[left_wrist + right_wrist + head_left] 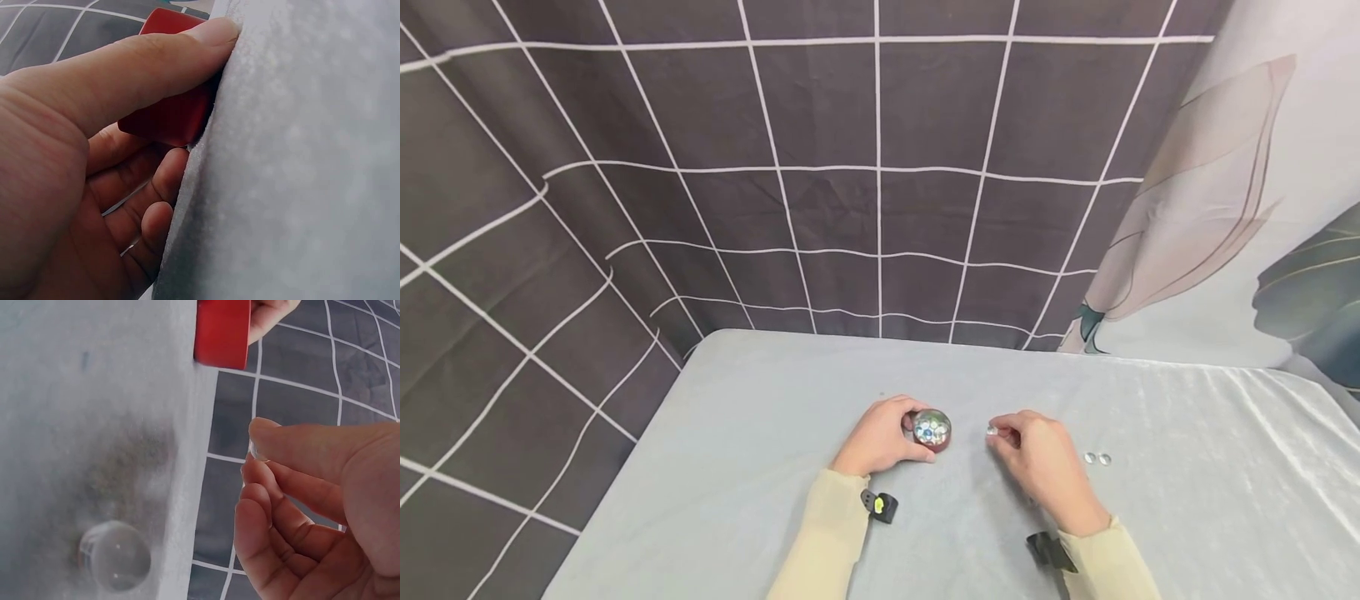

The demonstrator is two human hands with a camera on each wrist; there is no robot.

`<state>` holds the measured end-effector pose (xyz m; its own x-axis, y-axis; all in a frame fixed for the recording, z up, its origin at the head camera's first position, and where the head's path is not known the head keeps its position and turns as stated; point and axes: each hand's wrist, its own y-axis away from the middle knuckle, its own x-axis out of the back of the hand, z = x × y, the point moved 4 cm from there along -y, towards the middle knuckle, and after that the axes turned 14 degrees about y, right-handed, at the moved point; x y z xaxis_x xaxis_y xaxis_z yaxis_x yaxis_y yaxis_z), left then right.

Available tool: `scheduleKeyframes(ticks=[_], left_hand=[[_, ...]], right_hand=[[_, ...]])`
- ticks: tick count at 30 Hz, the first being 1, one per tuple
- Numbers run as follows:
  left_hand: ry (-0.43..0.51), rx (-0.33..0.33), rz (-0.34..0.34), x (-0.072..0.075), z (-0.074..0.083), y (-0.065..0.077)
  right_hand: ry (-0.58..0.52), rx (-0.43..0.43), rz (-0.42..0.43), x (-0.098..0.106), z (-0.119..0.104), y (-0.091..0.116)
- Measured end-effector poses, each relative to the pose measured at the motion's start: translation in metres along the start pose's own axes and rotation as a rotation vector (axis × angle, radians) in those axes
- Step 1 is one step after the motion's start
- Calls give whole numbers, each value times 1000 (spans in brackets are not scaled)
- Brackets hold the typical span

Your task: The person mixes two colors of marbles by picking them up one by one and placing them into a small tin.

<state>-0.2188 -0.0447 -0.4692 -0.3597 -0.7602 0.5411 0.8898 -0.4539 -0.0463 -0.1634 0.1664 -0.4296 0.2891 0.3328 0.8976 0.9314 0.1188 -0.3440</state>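
Note:
My left hand (880, 440) grips a small round red tin (165, 122) on the table, thumb on its near side and fingers around the far side. Several clear round glass pieces (931, 431) lie inside the tin, whose inner wall looks shiny. To the right of the tin, my right hand (1045, 458) pinches one small clear glass piece (253, 450) between thumb and index finger, its other fingers curled. That glass piece is mostly covered by the fingertips. Two more clear glass discs (1097, 458) lie on the cloth just right of my right hand.
A pale grey velvety cloth (737, 467) covers the table. Behind and to the left hangs a dark curtain (820, 208) with white grid lines; a floral curtain (1195, 250) hangs at the back right. A tiny speck (882, 393) lies behind my left hand.

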Motion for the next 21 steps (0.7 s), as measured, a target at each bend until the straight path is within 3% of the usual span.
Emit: scheduleKeyframes(ticks=[21], left_hand=[[2,5,5,-1,1,-1]], right_hand=[[-4,60,21,-2,-14,-4]])
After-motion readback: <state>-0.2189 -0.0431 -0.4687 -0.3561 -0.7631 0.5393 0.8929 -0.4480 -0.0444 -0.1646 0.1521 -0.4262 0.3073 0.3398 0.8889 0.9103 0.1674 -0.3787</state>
